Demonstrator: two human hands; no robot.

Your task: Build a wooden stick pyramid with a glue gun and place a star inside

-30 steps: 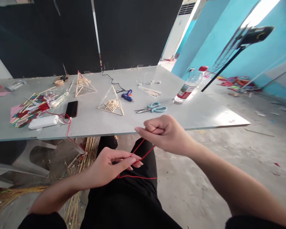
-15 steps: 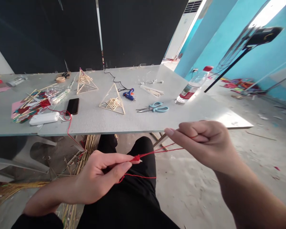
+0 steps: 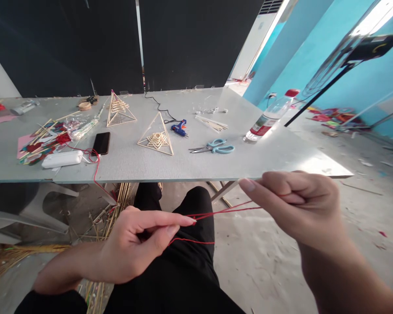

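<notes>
Black panels [image 3: 68, 43] wall off the back, split by a thin pale seam. A long grey table [image 3: 265, 152] spans the view. To the right, turquoise walls [image 3: 298, 52] catch bright daylight, and a white standing air conditioner [image 3: 249, 48] leans into frame. The concrete floor [image 3: 363, 148] is dusty and littered; bamboo sticks [image 3: 16, 257] pile up lower left.

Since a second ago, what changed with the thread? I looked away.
The right hand drew away rightward from the left hand, pulling the red thread taut. Both hands kept their pinch; scissors and pyramids on the table stayed put.
</notes>
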